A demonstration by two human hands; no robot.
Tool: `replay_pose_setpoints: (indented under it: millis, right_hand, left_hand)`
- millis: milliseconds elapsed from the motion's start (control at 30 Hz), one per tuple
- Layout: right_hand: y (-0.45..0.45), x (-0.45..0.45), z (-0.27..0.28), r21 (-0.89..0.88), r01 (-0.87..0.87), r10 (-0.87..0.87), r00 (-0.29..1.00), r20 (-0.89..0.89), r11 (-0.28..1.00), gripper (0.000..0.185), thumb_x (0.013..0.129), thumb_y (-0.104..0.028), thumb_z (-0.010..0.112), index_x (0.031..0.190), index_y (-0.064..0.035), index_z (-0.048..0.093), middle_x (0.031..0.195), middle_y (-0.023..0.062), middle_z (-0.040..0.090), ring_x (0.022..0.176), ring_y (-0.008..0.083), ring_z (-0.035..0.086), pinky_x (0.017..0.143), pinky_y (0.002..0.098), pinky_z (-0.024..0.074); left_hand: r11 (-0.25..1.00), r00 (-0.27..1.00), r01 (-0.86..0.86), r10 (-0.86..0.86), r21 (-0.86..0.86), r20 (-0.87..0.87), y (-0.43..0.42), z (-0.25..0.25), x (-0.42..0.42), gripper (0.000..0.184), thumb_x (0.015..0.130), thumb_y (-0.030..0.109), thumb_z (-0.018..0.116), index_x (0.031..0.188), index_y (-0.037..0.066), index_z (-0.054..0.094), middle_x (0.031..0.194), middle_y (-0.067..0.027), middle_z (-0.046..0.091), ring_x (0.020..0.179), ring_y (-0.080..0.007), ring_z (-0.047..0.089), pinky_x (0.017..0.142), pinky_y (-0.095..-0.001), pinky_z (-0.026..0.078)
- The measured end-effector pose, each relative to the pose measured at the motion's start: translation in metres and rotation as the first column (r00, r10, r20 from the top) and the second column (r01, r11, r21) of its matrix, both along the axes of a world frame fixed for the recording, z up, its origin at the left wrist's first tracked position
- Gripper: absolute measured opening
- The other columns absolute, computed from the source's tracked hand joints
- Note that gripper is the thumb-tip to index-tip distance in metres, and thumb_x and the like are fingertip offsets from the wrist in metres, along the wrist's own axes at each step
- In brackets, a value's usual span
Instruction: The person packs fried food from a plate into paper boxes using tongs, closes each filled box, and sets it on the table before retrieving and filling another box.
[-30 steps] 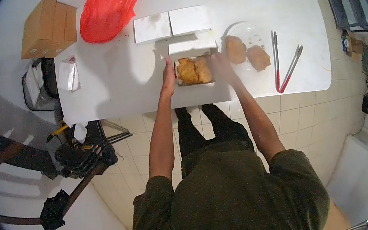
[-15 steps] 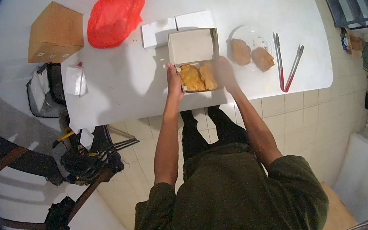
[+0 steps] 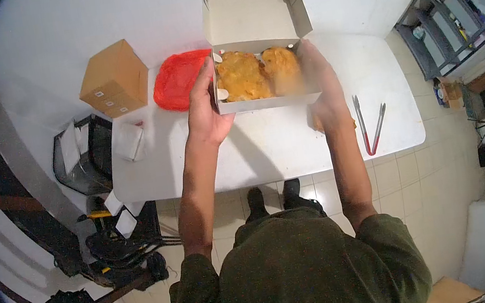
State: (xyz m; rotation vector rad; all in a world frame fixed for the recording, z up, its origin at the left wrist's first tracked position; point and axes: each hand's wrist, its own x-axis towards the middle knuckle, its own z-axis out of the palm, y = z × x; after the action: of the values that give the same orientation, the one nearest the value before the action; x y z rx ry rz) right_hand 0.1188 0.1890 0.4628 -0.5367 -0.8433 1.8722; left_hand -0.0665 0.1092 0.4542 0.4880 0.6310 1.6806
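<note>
An open cardboard food box (image 3: 256,14) is raised above the table, lid tipped back, its inside facing me. Two golden-brown fried pieces, a left one (image 3: 242,76) and a right one (image 3: 282,70), lie side by side in it. My left hand (image 3: 206,110) grips the box's left side, thumb near the rim. On the opposite side my right hand (image 3: 323,80) holds the box; its fingers are partly blurred. Below my right wrist, another fried piece (image 3: 318,122) shows in part, mostly hidden by the hand.
Red-handled tongs (image 3: 372,148) lie spread on the white table (image 3: 268,154) to the right. A red plastic bag (image 3: 173,86) and a brown carton (image 3: 114,80) are at the back left. A black bin (image 3: 84,159) stands by the table's left edge.
Both hands have lifted the open box from the table, up and closer to the camera. The camera view has tilted, and the plate at right is now mostly behind my right hand.
</note>
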Motion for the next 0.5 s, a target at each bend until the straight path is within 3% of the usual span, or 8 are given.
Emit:
replay_pose_setpoints:
  millis: [67, 267, 500]
  right_hand:
    - [-0.014, -0.003, 0.023, -0.018, 0.003, -0.004, 0.999, -0.040, 1.000, 0.043, 0.105, -0.032, 0.046, 0.136, -0.0021, 0.048, 0.128, 0.0106, 0.059, 0.115, 0.0211, 0.060, 0.098, 0.0356, 0.0512]
    - [-0.054, -0.008, 0.019, -0.041, -0.010, 0.004, 0.988, -0.152, 0.999, 0.038, 0.105, -0.030, 0.047, 0.130, -0.0019, 0.052, 0.122, 0.0078, 0.060, 0.109, 0.0195, 0.060, 0.093, 0.0335, 0.0518]
    - [-0.076, -0.013, 0.010, -0.056, -0.009, -0.001, 0.985, -0.173, 0.998, 0.033, 0.105, -0.028, 0.048, 0.126, -0.0025, 0.055, 0.117, 0.0066, 0.061, 0.105, 0.0186, 0.062, 0.092, 0.0325, 0.0539]
  left_hand:
    - [0.996, 0.997, -0.015, 0.008, 0.085, 0.072, -0.014, 0.022, 0.001, 0.040, 0.101, 0.032, 0.049, 0.134, 0.009, 0.051, 0.129, -0.0068, 0.059, 0.121, -0.0198, 0.056, 0.104, -0.0386, 0.045]
    - [0.980, 0.990, -0.046, 0.019, 0.192, 0.139, -0.056, 0.015, 0.004, 0.040, 0.101, 0.031, 0.049, 0.130, 0.004, 0.056, 0.128, -0.0093, 0.062, 0.120, -0.0220, 0.058, 0.105, -0.0382, 0.045]
    - [0.982, 0.983, -0.056, 0.023, 0.180, 0.182, -0.075, -0.003, -0.002, 0.041, 0.101, 0.032, 0.049, 0.132, 0.006, 0.055, 0.129, -0.0083, 0.062, 0.121, -0.0218, 0.058, 0.106, -0.0394, 0.044]
